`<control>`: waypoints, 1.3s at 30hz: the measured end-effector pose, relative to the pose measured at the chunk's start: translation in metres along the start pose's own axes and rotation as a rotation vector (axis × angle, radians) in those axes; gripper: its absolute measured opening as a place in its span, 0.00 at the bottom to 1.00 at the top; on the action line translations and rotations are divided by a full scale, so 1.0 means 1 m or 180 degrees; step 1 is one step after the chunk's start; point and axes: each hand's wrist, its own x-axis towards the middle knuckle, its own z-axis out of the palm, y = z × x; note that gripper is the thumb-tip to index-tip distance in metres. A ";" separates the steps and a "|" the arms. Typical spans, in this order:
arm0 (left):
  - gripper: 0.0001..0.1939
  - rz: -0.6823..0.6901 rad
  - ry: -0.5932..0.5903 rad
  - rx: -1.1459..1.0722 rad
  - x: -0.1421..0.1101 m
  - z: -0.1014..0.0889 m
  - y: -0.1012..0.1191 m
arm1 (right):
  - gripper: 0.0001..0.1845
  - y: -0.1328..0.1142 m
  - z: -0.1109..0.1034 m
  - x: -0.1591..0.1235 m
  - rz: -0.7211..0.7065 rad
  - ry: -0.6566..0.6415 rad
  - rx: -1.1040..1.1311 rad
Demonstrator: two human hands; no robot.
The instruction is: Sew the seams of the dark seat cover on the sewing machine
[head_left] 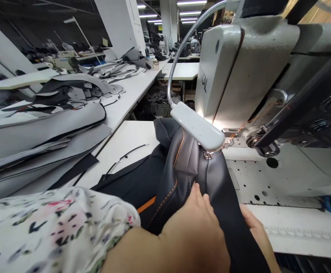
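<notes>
My left hand (195,227) lies on a dark leather cover piece with orange stitching (179,167), fingers together and pressing it flat toward the needle area. My right hand (256,227) sits at the piece's right edge, mostly hidden under the dark fabric; only its thumb side shows. The piece runs under the presser foot (207,154) of an industrial sewing machine (247,76). A white gooseneck lamp head (198,127) hangs just above the seam and lights it. My floral sleeve (54,227) fills the lower left.
Stacks of grey and black cut panels (40,132) lie on the long table to the left. A thin black strip (125,155) rests on the white table. More tables and machines (179,70) stand behind. The perforated machine bed (267,178) extends right.
</notes>
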 end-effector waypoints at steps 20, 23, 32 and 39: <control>0.54 -0.0285 -0.0345 0.0183 0.008 -0.027 -0.016 | 0.22 -0.056 -0.033 0.046 -0.2880 -0.1283 -0.2117; 0.61 -0.0357 -0.0511 0.0044 0.012 -0.034 -0.023 | 0.25 -0.064 -0.030 0.055 -0.3522 -0.1251 -0.2561; 0.57 -0.0633 -0.0609 -0.0163 0.025 -0.048 -0.049 | 0.24 -0.085 -0.011 0.075 -0.3960 -0.1117 -0.2687; 0.55 -0.0621 -0.0692 -0.0287 0.029 -0.046 -0.070 | 0.23 -0.091 -0.007 0.089 -0.4112 -0.1060 -0.2752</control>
